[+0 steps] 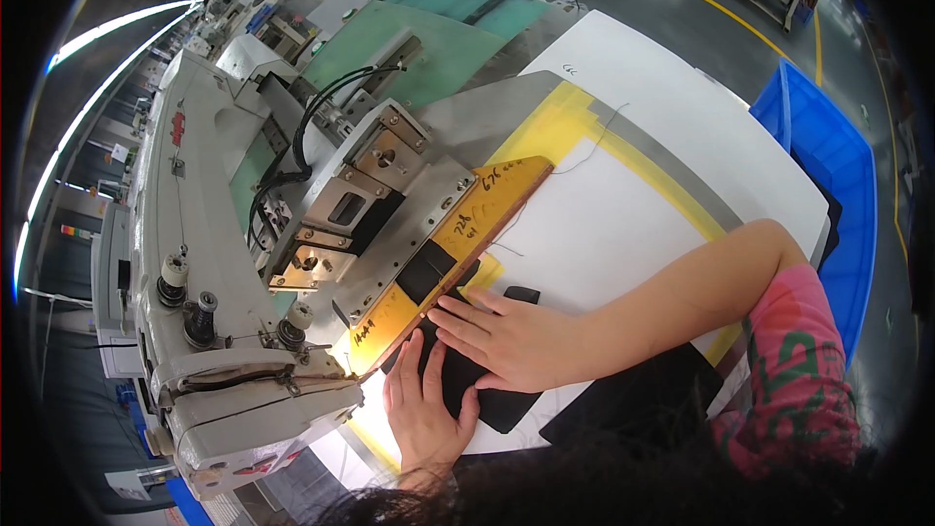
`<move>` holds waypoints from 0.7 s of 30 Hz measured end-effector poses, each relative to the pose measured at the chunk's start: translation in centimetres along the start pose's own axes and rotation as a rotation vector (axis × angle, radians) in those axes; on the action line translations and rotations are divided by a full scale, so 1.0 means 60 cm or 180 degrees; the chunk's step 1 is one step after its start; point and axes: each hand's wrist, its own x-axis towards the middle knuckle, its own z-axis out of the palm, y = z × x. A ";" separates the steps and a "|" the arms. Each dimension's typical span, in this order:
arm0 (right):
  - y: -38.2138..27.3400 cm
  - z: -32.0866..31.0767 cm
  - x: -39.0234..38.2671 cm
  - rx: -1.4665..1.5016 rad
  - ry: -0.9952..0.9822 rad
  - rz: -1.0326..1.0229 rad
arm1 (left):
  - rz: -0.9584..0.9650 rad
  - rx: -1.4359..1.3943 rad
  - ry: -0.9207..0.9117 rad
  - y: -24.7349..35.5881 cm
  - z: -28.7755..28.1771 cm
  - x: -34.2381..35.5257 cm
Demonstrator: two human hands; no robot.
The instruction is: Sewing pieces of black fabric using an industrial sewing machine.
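Both hands lie flat on a black fabric piece (pixel 508 411) at the edge of a yellow clamp plate (pixel 385 319). My left hand (pixel 427 421) has its fingers stretched toward the plate, close to the sewing machine's head (pixel 263 419). Reaching in from the right, my right hand (pixel 531 339) is open, its fingertips near the plate's lower edge. The two hands almost touch. A small black piece (pixel 522 293) shows just beyond the right hand. Another black fabric piece (pixel 633 394) lies under the right forearm. Part of the fabric is covered by my hands.
The large sewing machine (pixel 195 224) fills the left side, with thread spools (pixel 202 319) on it. Yellow tape (pixel 555 117) borders the white work surface (pixel 604 224). Loose threads trail from the plate. A blue bin (pixel 847 166) stands at the right, beyond the white table (pixel 682 88).
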 end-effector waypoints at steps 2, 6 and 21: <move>-0.003 -0.003 -0.002 -0.0074 0.0022 0.0043 | -0.0052 -0.0061 0.0055 0.003 0.000 0.001; -0.003 -0.005 0.002 -0.0204 -0.0238 0.0087 | -0.0039 -0.0177 0.0064 0.001 -0.001 0.004; -0.008 -0.019 0.031 -0.0502 -0.0343 -0.0189 | -0.0338 0.0170 0.0392 -0.017 -0.003 -0.053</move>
